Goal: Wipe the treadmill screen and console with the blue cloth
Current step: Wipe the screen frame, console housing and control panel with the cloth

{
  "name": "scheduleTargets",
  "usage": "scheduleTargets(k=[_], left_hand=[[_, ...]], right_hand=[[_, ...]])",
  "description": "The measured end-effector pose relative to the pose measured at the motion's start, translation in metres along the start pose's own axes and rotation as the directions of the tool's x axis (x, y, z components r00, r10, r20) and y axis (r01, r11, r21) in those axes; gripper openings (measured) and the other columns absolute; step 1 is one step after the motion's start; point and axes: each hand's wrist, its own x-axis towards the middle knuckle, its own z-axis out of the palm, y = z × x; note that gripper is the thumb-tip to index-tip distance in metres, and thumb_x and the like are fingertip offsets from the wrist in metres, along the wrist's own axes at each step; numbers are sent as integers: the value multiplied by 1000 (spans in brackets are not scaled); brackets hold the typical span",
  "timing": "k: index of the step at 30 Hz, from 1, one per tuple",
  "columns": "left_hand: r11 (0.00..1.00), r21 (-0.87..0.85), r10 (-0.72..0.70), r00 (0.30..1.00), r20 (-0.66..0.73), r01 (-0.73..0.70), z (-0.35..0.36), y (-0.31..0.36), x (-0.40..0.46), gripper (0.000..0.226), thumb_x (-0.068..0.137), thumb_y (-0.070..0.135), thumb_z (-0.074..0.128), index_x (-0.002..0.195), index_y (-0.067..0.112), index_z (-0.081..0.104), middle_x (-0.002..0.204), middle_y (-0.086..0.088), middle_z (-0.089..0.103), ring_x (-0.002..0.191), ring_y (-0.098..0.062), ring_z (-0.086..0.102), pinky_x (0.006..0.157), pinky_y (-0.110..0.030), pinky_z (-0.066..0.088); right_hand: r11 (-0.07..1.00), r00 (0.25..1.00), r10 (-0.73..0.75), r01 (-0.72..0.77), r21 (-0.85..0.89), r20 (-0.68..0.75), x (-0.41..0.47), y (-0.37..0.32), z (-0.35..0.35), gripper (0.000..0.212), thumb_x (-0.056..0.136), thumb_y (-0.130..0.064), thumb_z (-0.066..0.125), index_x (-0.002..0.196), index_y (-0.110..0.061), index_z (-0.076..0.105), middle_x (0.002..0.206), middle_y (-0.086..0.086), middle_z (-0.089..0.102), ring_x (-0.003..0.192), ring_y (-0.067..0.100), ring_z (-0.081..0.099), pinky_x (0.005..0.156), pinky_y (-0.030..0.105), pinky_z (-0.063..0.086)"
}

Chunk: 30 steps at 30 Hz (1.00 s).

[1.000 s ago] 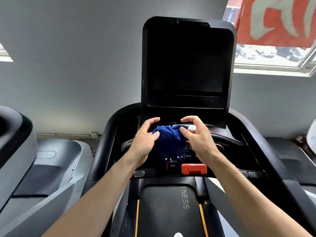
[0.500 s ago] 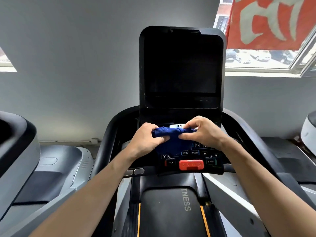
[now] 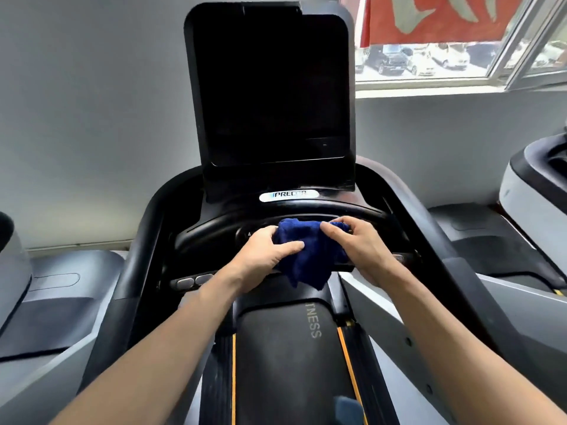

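The dark blue cloth [image 3: 308,256] is bunched between my two hands in front of the treadmill console [image 3: 214,231]. My left hand [image 3: 267,251] grips its left side and my right hand [image 3: 357,243] pinches its upper right edge. A loose corner of the cloth hangs down over the console's front, hiding the buttons there. The tall black screen [image 3: 270,87] stands dark above the console, untouched by either hand.
Curved black handrails [image 3: 144,240] flank the console on both sides. The treadmill belt [image 3: 282,363] runs below my arms. Other grey machines [image 3: 52,289] stand to the left and right. A window [image 3: 460,56] with a red banner is at the upper right.
Both hands have lifted the cloth off the keypad and pulled it toward me. The cloth now hangs loose, covering the red stop button and the keys. The camera has moved closer.
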Motion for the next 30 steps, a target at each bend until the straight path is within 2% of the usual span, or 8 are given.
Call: scheduleTargets(k=[4, 7, 10, 14, 17, 22, 28, 30], left_hand=[[989, -3, -147, 989, 15, 147, 59, -42, -1, 28, 80, 12, 71, 107, 6, 68, 95, -11, 77, 83, -24, 74, 64, -37, 59], [955, 28, -295, 955, 23, 295, 108, -98, -7, 34, 64, 19, 65, 94, 2, 65, 83, -13, 70, 73, -25, 64, 62, -34, 51], [898, 62, -436, 900, 4, 435, 157, -176, -13, 49, 57, 25, 68, 98, -2, 64, 86, -13, 70, 74, -22, 62, 64, -35, 49], [802, -2, -597, 802, 21, 597, 219, -304, -17, 39, 66, 19, 74, 104, 13, 68, 102, -11, 76, 90, -24, 73, 80, -40, 58], [702, -63, -711, 703, -1, 709, 260, -406, -15, 23, 84, 2, 70, 104, 12, 66, 103, -14, 75, 96, -27, 73, 81, -44, 61], [597, -114, -800, 599, -22, 794, 313, -567, 3, 24, 88, -5, 58, 102, 14, 63, 102, -16, 72, 92, -28, 70, 81, -48, 60], [588, -156, -805, 594, -11, 794, 340, -730, 51, 34, 72, 8, 55, 103, 19, 65, 106, -14, 72, 104, -34, 69, 93, -57, 56], [569, -171, -817, 577, -2, 805, 347, -768, 67, 34, 78, 4, 52, 104, 21, 65, 108, -13, 72, 106, -33, 68, 96, -55, 56]], right_hand=[[982, 983, 184, -184, 49, 6, -23, 56, -41, 22, 93, -27, 72, 95, -6, 66, 79, 7, 67, 66, 18, 63, 60, 36, 57], [941, 941, 338, -338, 26, 19, -48, 122, -71, 10, 89, -9, 71, 93, -6, 62, 75, 7, 63, 63, 15, 60, 54, 28, 52], [871, 872, 490, -490, -19, -6, -77, 206, -97, 11, 86, 4, 63, 92, -5, 66, 74, 5, 64, 57, 8, 60, 50, 22, 48], [752, 748, 658, -658, 34, -85, -110, 345, -113, 12, 88, 5, 59, 89, -3, 68, 79, 14, 68, 69, 21, 62, 60, 31, 51], [650, 638, 759, -754, 95, -129, -128, 456, -113, 9, 89, 1, 62, 93, -7, 66, 90, 18, 72, 76, 25, 65, 64, 39, 54], [565, 531, 818, -813, 138, -220, -137, 625, -107, 9, 92, 0, 60, 96, -7, 64, 88, 12, 70, 73, 20, 65, 58, 32, 54], [566, 545, 814, -822, 62, -200, -106, 801, -97, 13, 84, -19, 62, 91, -11, 69, 93, 16, 72, 88, 36, 70, 75, 53, 59], [572, 551, 808, -818, 55, -212, -95, 845, -94, 11, 87, -15, 62, 95, -11, 68, 95, 16, 71, 94, 39, 69, 80, 57, 58]])
